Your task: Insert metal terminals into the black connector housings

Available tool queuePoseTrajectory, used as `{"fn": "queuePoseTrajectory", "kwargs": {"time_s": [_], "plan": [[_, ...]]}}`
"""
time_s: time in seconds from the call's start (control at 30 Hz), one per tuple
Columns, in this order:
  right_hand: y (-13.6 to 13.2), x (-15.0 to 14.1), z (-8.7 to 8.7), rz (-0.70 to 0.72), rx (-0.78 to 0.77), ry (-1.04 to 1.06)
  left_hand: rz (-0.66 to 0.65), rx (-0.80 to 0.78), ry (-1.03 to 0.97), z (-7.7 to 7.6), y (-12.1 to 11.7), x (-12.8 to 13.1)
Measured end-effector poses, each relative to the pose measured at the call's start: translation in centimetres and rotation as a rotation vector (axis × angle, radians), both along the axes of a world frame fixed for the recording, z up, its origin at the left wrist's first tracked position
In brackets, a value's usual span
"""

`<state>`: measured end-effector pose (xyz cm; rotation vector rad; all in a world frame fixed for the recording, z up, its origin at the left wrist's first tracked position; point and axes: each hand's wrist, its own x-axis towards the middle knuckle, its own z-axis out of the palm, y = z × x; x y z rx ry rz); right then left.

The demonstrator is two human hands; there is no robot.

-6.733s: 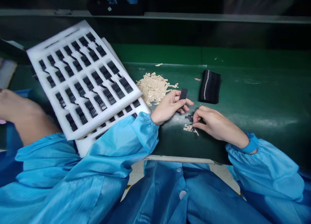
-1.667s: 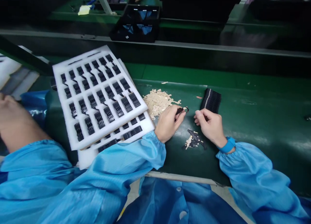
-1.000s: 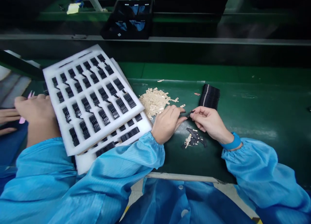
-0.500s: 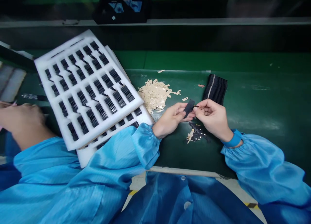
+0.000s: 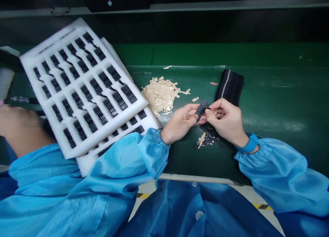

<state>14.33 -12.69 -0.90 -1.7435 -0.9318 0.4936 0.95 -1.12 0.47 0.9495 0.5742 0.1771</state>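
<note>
We hold a small black strip part [image 5: 200,110] just above the table [image 5: 282,103] between our two hands, and the close pinch looks suited to controlling something this slight. Our left hand [image 5: 180,123] is curled, with thumb and fingers closed on the body of the strip, while our right hand [image 5: 226,122] comes in with its fingertips [image 5: 212,113] pinched almost shut at the strip's end, on something too thin to make out. Directly below the hands lies a small heap of black parts and tan strips [image 5: 208,135], which leaves little free table there. A loose pile of tan film scraps [image 5: 160,94] sits beyond the left hand, and a tight black bundle of ridged strips [image 5: 230,87] lies just past the right. To the left, stacked white foam trays [image 5: 28,62] keep dark parts in separate cells, apparently so that they stay apart; our left sleeve [image 5: 144,154] lies over the lower tray's edge. At far left, another person's hand [image 5: 17,123] is partly hidden behind the trays.
</note>
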Motion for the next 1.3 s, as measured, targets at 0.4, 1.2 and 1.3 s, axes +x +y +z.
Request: {"fn": "queuePoseTrajectory", "kwargs": {"time_s": [0.4, 1.2, 1.3], "plan": [[0.02, 0.01, 0.08, 0.016, -0.025, -0.039, -0.014, 0.009, 0.007, 0.28, -0.02, -0.03], [0.02, -0.07, 0.27, 0.038, 0.011, -0.205, -0.019, 0.040, -0.062, -0.24, -0.06, -0.14], [0.15, -0.36, 0.61, 0.037, 0.062, -0.278, -0.003, 0.036, -0.069, -0.23, -0.21, -0.07]]}}
